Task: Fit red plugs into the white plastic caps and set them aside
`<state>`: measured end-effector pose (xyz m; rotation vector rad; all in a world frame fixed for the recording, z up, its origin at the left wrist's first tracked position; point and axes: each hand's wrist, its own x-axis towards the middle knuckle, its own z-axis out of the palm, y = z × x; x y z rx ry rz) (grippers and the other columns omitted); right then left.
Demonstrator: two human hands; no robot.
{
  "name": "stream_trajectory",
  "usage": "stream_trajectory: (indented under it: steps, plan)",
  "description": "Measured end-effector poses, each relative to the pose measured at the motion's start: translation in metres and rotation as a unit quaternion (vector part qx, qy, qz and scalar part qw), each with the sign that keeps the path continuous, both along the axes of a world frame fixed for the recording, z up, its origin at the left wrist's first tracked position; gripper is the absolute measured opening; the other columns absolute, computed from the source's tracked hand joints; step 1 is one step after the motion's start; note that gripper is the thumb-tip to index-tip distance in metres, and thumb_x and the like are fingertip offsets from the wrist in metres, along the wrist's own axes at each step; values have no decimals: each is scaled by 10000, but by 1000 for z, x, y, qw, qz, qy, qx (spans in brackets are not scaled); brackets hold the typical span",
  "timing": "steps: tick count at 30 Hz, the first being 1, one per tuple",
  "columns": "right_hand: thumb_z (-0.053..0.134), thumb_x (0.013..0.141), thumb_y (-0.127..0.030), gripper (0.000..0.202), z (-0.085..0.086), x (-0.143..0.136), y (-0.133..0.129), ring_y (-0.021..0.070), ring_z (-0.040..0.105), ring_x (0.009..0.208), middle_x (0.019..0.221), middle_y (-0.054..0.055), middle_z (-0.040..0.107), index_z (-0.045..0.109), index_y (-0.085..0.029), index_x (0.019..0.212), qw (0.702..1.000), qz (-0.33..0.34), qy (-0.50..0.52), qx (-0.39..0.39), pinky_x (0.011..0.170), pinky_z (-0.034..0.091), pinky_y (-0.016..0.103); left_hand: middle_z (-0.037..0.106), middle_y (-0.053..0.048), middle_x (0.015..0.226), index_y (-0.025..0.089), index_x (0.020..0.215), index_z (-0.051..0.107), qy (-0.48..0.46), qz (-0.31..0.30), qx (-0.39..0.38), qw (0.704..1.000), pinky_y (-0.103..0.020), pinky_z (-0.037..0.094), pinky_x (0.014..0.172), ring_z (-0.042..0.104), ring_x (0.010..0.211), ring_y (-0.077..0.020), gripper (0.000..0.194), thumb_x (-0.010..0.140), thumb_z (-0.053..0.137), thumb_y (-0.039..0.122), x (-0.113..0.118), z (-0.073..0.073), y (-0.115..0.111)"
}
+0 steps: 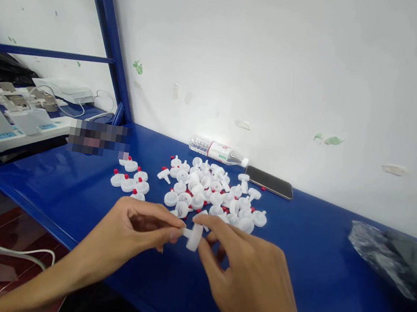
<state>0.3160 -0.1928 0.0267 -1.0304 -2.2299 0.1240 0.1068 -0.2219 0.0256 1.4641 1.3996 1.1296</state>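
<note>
1. Fingers point(173, 234) of the left hand point(132, 231) are pinched together on the short stem of a white plastic cap point(194, 236), while the right hand point(247, 279) has its thumb and forefinger closed on the cap's disc from the other side.
2. The cap is held between both hands, above the near edge of the blue bench point(311, 280), just near of the pile of caps point(210, 191).
3. Its stem is pointed left, toward the left hand, and its disc stands on edge facing the right hand; the long axis runs left to right.
4. Neither hand is nearer: both are touching the piece.
5. The cap is seen as plain white, a round flat disc with a stubby stem; whether it carries a red plug cannot be told.
6. A smaller group of caps with red plugs point(130, 180) lies to the left of the pile.
7. At the far side, against the wall, a clear bottle point(218, 151) lies on its side with a phone point(269, 182) just to its right.
</note>
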Motion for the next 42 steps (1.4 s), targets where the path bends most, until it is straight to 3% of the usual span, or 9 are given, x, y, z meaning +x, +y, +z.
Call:
stream_trajectory:
  steps: [2, 5, 9, 14, 21, 30, 39, 42]
  plan:
    - [666, 896, -215, 320, 0, -1, 0, 145, 692, 533, 737, -84, 765, 689, -334, 1192, 1000, 4, -5, -15, 478, 346, 258, 795, -3, 831, 268, 863, 836, 75, 50, 55, 994, -184, 555, 612, 706, 713, -142, 135, 803, 805, 385, -10, 12, -1]
    - [659, 931, -253, 343, 2, -1, 0, 151, 699, 532, 732, -87, 761, 649, -325, 1266, 1000, -14, 2, -13, 479, 375, 262, 810, 0, 904, 292, 858, 835, 198, 137, 125, 962, -235, 589, 726, 741, 846, -197, 186, 783, 795, 458, -33, 32, -3]
    - [595, 975, -245, 310, 3, 1, -1, 152, 703, 542, 763, -77, 772, 634, -312, 1275, 1000, -19, 11, 0, 481, 387, 262, 807, 10, 908, 305, 876, 825, 327, 137, 148, 923, -262, 578, 708, 740, 856, -218, 222, 811, 726, 493, -61, 44, -8]
    - [552, 996, -248, 301, 2, 1, 0, 151, 702, 532, 753, -75, 771, 625, -312, 1281, 1000, -19, 7, 4, 471, 385, 260, 773, 17, 759, 296, 835, 806, 401, 24, 73, 913, -248, 494, 560, 680, 612, -167, 190, 828, 666, 425, -70, 31, -9]
    - [555, 978, -236, 267, 2, 1, 1, 148, 679, 479, 690, -85, 751, 661, -312, 1211, 999, -38, -4, 27, 444, 354, 264, 733, 24, 732, 264, 803, 737, 451, 2, 5, 893, -275, 411, 609, 622, 607, -156, 205, 895, 609, 393, -62, 7, 6]
    - [523, 983, -238, 250, 3, 1, 1, 156, 659, 442, 617, -74, 721, 681, -296, 1168, 998, -53, -14, 44, 425, 312, 268, 762, -35, 990, 273, 872, 758, 495, 56, 54, 865, -326, 450, 750, 684, 888, -244, 226, 900, 577, 405, -87, -7, 27]
    - [562, 988, -264, 258, -1, 4, 2, 163, 685, 497, 674, -69, 745, 658, -315, 1222, 998, -48, -32, 16, 450, 339, 257, 775, -103, 1032, 230, 983, 750, 527, 146, 45, 836, -335, 409, 698, 692, 867, -291, 308, 939, 507, 414, -111, -1, 43]
    - [561, 987, -264, 233, -1, 5, 2, 176, 688, 504, 665, -57, 743, 679, -314, 1183, 997, -60, -52, 17, 450, 343, 257, 770, -94, 903, 231, 989, 756, 517, 169, 59, 837, -323, 392, 665, 701, 818, -294, 293, 931, 548, 429, -113, 1, 44]
